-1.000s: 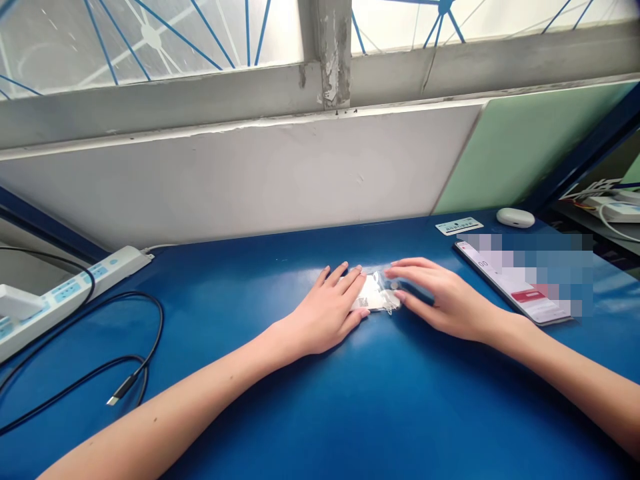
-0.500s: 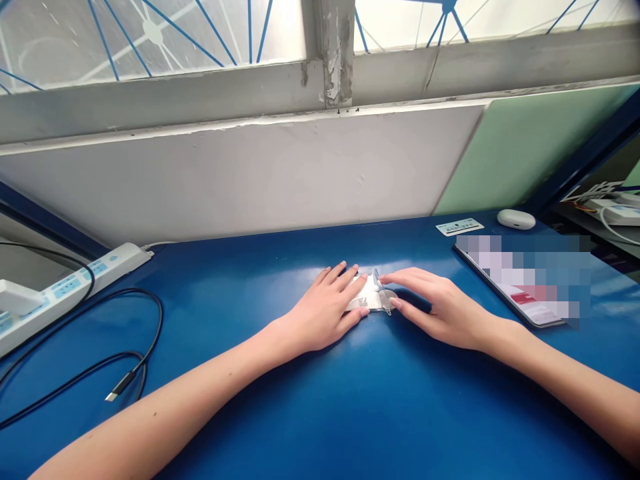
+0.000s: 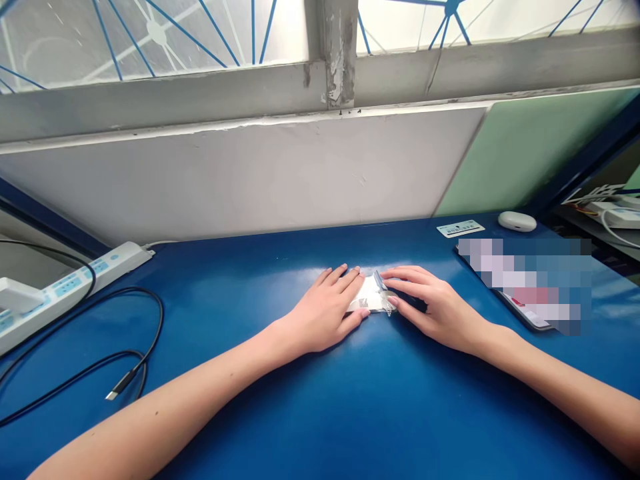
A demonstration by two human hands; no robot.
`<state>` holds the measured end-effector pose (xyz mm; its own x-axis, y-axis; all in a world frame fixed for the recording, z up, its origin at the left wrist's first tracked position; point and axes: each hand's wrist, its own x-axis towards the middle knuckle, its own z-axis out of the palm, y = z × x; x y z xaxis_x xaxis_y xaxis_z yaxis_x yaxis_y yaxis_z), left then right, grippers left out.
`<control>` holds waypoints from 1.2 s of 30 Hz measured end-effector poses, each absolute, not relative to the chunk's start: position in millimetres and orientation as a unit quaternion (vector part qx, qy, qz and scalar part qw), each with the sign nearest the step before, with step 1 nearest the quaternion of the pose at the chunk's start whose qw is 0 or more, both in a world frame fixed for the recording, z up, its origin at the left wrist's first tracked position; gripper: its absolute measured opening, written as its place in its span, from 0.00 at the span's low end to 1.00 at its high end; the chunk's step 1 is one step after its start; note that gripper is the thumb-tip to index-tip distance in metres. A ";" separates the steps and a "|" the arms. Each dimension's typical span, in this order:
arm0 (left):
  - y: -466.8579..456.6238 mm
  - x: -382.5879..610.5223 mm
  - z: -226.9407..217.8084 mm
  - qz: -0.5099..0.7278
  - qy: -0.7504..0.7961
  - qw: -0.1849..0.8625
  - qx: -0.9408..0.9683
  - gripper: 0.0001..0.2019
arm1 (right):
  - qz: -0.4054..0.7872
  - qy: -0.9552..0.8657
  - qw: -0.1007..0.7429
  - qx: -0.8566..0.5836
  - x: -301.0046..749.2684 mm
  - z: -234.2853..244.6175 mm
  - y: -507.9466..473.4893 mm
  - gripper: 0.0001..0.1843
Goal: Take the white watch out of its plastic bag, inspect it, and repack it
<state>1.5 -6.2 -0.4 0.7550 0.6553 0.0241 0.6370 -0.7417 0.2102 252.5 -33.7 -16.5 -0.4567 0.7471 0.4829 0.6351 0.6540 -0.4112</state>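
Observation:
A small clear plastic packet (image 3: 373, 297) with white contents and a printed label lies on the blue table (image 3: 320, 400) in the middle of the head view. My left hand (image 3: 325, 310) lies flat on its left part, fingers stretched out and pressing down. My right hand (image 3: 430, 307) rests beside it on the right, fingers extended, with the fingertips touching the packet's right edge, which is folded up a little.
A phone (image 3: 520, 293) lies to the right, with a white label (image 3: 460, 229) and a white earbud case (image 3: 517, 221) behind it. At the left are a white power strip (image 3: 70, 287) and a looped black cable (image 3: 120, 347). A white wall panel stands behind.
My right hand has slid left toward the packet, and its right edge is now folded up. My left hand has stayed flat on the packet.

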 end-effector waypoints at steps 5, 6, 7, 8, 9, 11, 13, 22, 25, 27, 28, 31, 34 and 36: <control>-5.4 0.6 -1.4 0.054 0.340 0.087 0.935 0.30 | 0.105 -0.848 0.317 -0.410 246.2 -14.9 -37.5 0.16; -5.5 0.5 -1.8 0.055 0.340 0.086 0.935 0.30 | 0.109 -0.851 0.313 -0.407 245.6 -14.9 -37.9 0.17; -5.5 0.4 -2.3 0.055 0.341 0.085 0.935 0.30 | 0.110 -0.854 0.310 -0.403 245.3 -15.0 -38.2 0.18; -5.6 0.3 -2.9 0.057 0.341 0.085 0.934 0.30 | 0.109 -0.856 0.309 -0.401 245.1 -15.2 -38.2 0.18; -5.7 0.2 -3.4 0.060 0.342 0.085 0.934 0.30 | 0.106 -0.858 0.307 -0.399 245.1 -15.5 -38.2 0.18; -5.6 0.1 -4.3 0.067 0.342 0.087 0.933 0.30 | 0.098 -0.861 0.304 -0.397 245.0 -15.8 -38.0 0.16; -5.5 0.1 -4.8 0.071 0.341 0.089 0.933 0.30 | 0.098 -0.861 0.303 -0.396 244.7 -15.8 -37.8 0.16; -6.2 0.9 -2.1 0.061 0.340 0.090 0.934 0.30 | 0.164 -0.845 0.322 -0.393 240.8 -14.3 -35.4 0.16; -6.6 0.6 -2.4 0.064 0.339 0.088 0.934 0.30 | 0.163 -0.840 0.325 -0.402 239.5 -15.3 -35.8 0.16; -6.7 0.6 -2.6 0.067 0.338 0.087 0.935 0.30 | 0.158 -0.835 0.323 -0.417 238.7 -16.4 -36.4 0.15; -6.8 0.7 -2.6 0.066 0.338 0.085 0.935 0.30 | 0.158 -0.834 0.319 -0.422 238.4 -16.8 -36.7 0.15; -7.1 1.3 -1.7 0.062 0.340 0.081 0.935 0.29 | 0.168 -0.840 0.301 -0.419 237.7 -16.5 -37.7 0.15; -7.4 1.7 -0.6 0.060 0.339 0.081 0.935 0.29 | 0.169 -0.851 0.289 -0.406 237.0 -13.9 -38.9 0.14; -7.4 1.7 -0.2 0.061 0.337 0.082 0.936 0.28 | 0.167 -0.859 0.277 -0.397 236.4 -11.8 -39.8 0.14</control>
